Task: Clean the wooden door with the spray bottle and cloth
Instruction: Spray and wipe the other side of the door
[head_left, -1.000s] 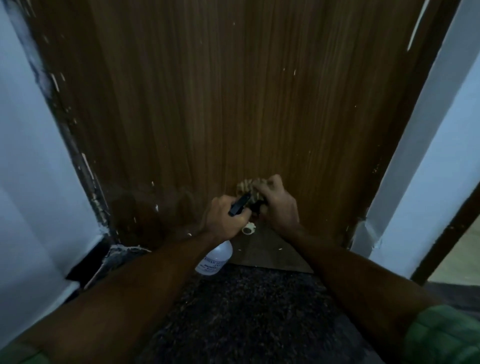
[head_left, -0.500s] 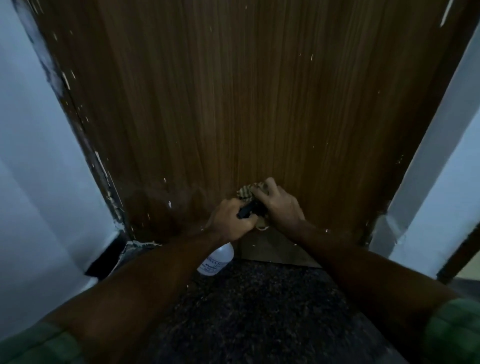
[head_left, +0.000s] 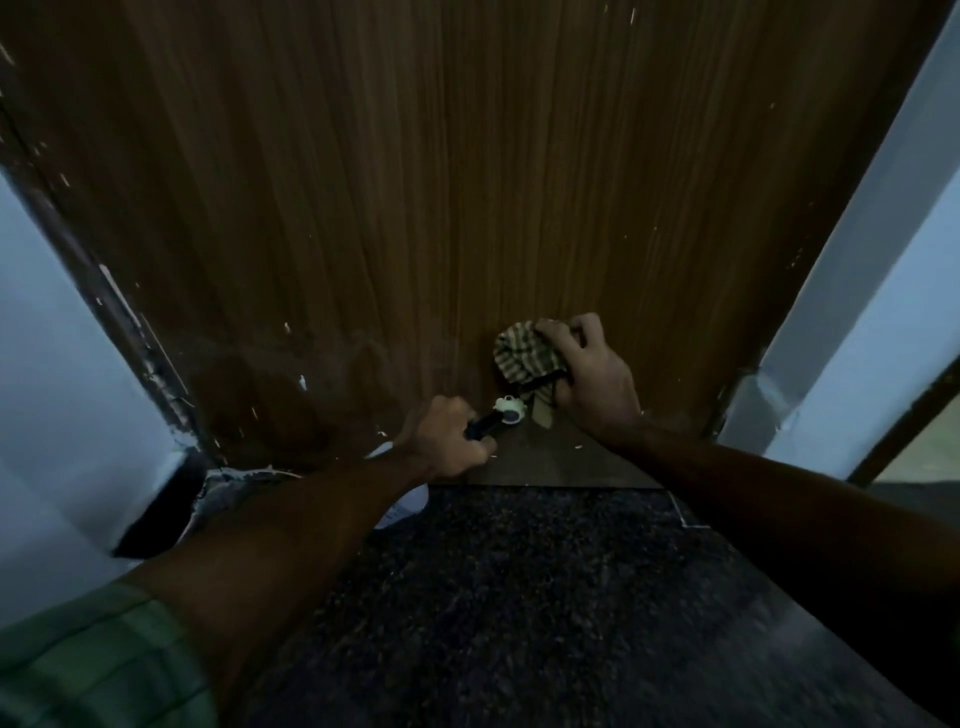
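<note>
The wooden door (head_left: 467, 182) fills the upper view, brown with vertical grain and small white specks. Low down, my left hand (head_left: 447, 436) grips the spray bottle (head_left: 506, 410) by its black trigger head, white nozzle pointing at the door's bottom; the bottle's white body (head_left: 405, 506) is mostly hidden under my wrist. My right hand (head_left: 592, 379) presses a bunched striped cloth (head_left: 522, 353) against the door's lower part, just right of the nozzle. A faint wet smear (head_left: 311, 364) shows on the door's lower left.
A dark speckled mat (head_left: 519, 597) covers the floor below my arms. Pale walls (head_left: 52, 364) stand on both sides, with a chipped dark frame (head_left: 150, 358) at left and a white frame (head_left: 852, 260) at right. A bare threshold strip (head_left: 561, 462) lies under the door.
My right hand and the cloth have moved right and apart from my left hand. The nozzle, hidden between the hands before, now shows. The view has shifted so that the door sits more centrally.
</note>
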